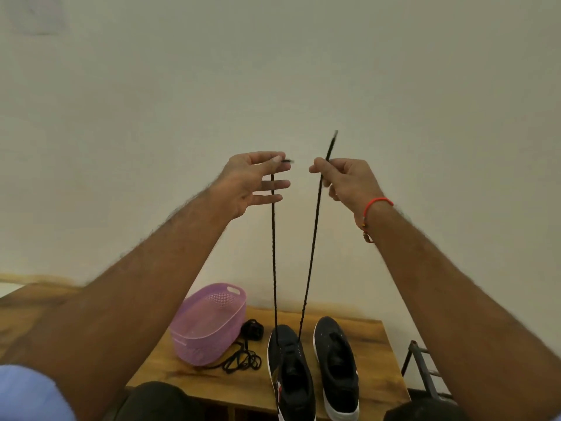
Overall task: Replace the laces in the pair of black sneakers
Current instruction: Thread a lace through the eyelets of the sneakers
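Though threaded below, lace (pixel 312 238) between hands.

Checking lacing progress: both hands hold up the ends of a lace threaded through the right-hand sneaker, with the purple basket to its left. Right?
Not quite. The head view shows the lace rising from the left-hand sneaker; the right-hand sneaker has none. Left hand, right hand and purple basket are as stated.
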The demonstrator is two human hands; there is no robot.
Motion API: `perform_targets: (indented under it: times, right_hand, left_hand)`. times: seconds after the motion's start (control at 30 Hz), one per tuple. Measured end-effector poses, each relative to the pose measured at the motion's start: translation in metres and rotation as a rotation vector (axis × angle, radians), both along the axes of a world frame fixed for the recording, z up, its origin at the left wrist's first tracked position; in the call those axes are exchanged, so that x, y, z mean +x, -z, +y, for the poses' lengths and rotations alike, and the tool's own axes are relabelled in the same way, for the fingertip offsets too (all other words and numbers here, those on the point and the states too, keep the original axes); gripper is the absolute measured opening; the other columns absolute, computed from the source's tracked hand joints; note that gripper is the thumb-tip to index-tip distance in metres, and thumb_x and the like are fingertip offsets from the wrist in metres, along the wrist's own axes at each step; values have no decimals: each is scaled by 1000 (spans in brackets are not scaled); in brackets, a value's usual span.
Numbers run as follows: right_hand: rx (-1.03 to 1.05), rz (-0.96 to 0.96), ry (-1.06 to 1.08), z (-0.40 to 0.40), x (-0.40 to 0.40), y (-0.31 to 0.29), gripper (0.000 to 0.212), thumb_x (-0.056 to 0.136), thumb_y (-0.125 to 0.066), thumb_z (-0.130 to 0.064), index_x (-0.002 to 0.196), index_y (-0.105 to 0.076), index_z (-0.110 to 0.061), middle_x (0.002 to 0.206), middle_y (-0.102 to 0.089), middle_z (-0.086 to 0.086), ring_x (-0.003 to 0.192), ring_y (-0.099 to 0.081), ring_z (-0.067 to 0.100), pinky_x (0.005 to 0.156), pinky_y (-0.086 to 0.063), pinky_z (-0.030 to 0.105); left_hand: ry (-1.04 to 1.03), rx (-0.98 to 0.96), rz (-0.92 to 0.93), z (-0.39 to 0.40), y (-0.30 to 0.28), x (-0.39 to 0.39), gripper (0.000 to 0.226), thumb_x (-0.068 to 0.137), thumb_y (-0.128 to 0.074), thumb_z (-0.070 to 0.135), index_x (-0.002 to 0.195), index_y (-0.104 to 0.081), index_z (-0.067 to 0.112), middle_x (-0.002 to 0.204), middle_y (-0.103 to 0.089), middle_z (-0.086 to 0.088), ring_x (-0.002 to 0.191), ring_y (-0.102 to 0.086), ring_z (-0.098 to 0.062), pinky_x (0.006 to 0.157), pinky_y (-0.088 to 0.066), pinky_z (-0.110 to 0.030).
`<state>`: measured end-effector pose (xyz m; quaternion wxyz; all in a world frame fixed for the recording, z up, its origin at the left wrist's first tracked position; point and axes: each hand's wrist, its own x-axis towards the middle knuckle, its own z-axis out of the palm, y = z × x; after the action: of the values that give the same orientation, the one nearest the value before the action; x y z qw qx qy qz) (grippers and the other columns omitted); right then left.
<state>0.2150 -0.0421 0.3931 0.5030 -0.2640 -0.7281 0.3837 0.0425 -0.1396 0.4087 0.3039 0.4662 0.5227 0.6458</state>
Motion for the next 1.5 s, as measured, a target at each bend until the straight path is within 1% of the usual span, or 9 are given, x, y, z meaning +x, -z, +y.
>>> perform_targets:
  times: [0.13, 0.4, 0.6, 0.9, 1.03, 1.13, 1.2, 1.3, 1.5]
  right_hand:
    - [39, -2, 40, 4, -7, 0, 25, 95, -64, -36, 99, -78, -15, 82, -65, -14, 75, -56, -2, 74, -44, 20]
    - [39, 149, 42, 11, -14, -2, 16, 96, -65, -27, 99, -75, -14, 77, -72, 2, 64, -64, 7, 54, -43, 7]
    - [19, 155, 65, 26, -19, -9, 22, 95, -65, -32, 107, -77, -18, 97, -69, -12, 102, -65, 14, 90, -50, 29]
    - [83, 212, 96, 38, -31, -28, 16, 92, -69, -31, 93, -78, -18, 75, -71, -7, 69, -63, 9, 71, -52, 21]
    - [81, 182, 93, 40, -38, -37, 24, 91, -68, -36, 106, -77, -19, 109, -72, -11, 109, -63, 7, 99, -47, 26]
    - [92, 135, 78, 46, -41, -45, 28, 91, -67, -38, 111, -76, -21, 121, -69, -10, 120, -58, 5, 105, -43, 26]
    - [116, 109, 87, 49, -45, -51, 28, 90, -66, -41, 110, -77, -24, 120, -70, -12, 120, -58, 5, 106, -44, 31]
    - [151, 101, 98, 53, -50, -56, 28, 89, -65, -43, 108, -77, -25, 119, -70, -13, 120, -59, 6, 108, -45, 39]
    - [182, 77, 121, 61, -55, -61, 35, 83, -64, -53, 107, -76, -30, 125, -68, -12, 125, -56, 9, 110, -41, 46]
  left_hand:
    - [-93, -1, 134, 2, -5, 5, 18, 96, -70, 26, 111, -74, 18, 103, -77, 3, 79, -73, -16, 69, -64, -34]
    - [52, 28, -96, 15, -10, 8, 26, 97, -64, 2, 120, -70, 13, 111, -77, -2, 94, -76, -24, 77, -63, -40]
    - [-219, 22, 195, 27, -20, 6, 24, 92, -73, 42, 109, -76, 24, 105, -72, 6, 69, -66, -13, 56, -56, -25]
    - [-350, 191, 310, 45, -41, 4, 21, 87, -80, 28, 105, -75, 18, 95, -76, 3, 68, -59, -5, 45, -40, -9]
    - [-339, 197, 310, 52, -45, 4, 16, 87, -80, 32, 99, -77, 22, 99, -73, 9, 87, -62, -7, 76, -52, -19]
    - [-336, 206, 318, 60, -46, 1, 14, 86, -81, 35, 98, -78, 27, 107, -65, 20, 118, -55, -10, 101, -41, -32]
    - [-387, 198, 362, 63, -49, -1, 9, 83, -82, 42, 89, -76, 37, 137, -59, 15, 137, -46, -15, 113, -34, -42]
    - [-418, 164, 423, 66, -52, -1, 10, 82, -82, 46, 79, -72, 46, 164, -31, 4, 152, -26, -19, 120, -24, -56]
    - [-436, 141, 446, 71, -54, 2, 14, 84, -80, 45, 75, -69, 47, 168, -20, 2, 157, -7, -24, 122, -14, -61]
